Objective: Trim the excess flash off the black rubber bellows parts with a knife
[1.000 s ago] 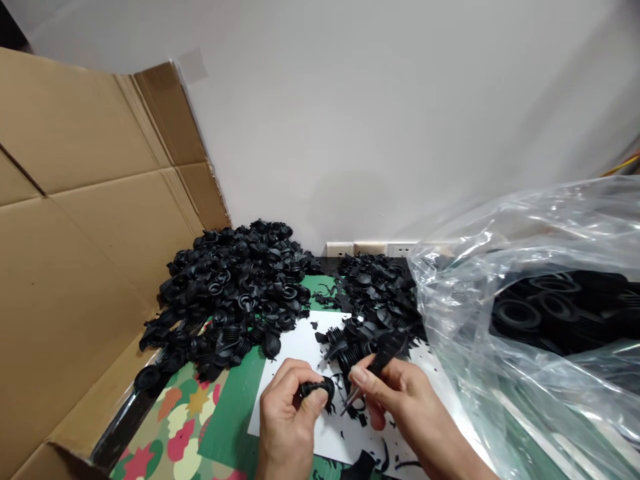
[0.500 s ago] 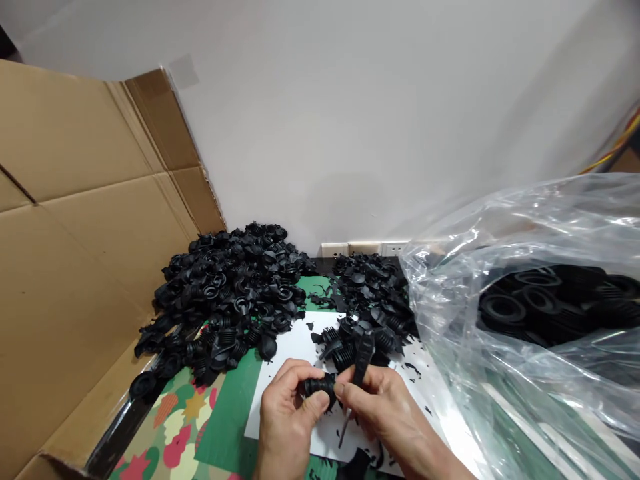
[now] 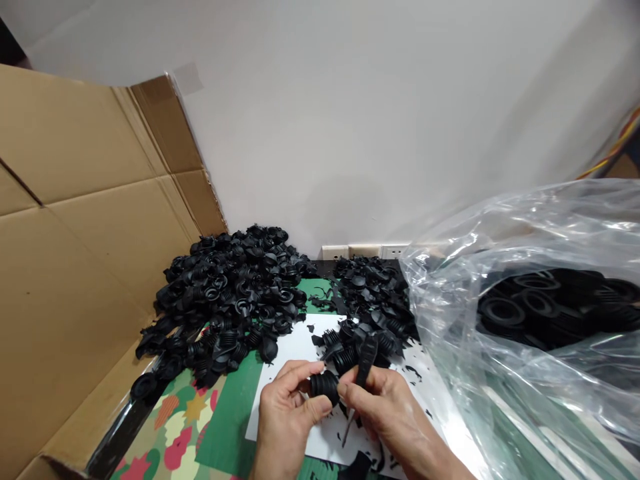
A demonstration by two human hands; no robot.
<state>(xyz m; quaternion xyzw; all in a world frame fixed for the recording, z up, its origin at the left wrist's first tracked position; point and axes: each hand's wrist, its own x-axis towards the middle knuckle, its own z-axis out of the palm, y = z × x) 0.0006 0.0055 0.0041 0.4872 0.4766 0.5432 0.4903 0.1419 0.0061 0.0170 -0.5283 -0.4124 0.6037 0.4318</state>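
My left hand (image 3: 289, 407) is closed, thumb and fingers pinching a ribbed black rubber bellows (image 3: 324, 388) over the white sheet (image 3: 287, 357). Close at its right side is my right hand (image 3: 383, 400), wrapped round a black-handled tool (image 3: 367, 360) whose thin metal tip points down toward the sheet. The right thumb and forefinger meet at the bellows' right edge; whether they pinch some rubber there cannot be made out. Just beyond both hands lies a heap of ribbed black parts and scraps (image 3: 375, 313).
A large pile of black rubber parts (image 3: 235, 287) lies at the left, beside an open cardboard box (image 3: 100, 253). At the right, a clear plastic bag (image 3: 450, 287) holds more bellows (image 3: 540, 303). Behind are wall sockets (image 3: 365, 251). Green board (image 3: 230, 420) shows under the sheet.
The bellows has turned in my left fingers and now shows more of its ribbed side. My right hand has shifted slightly right, the tool still in it.
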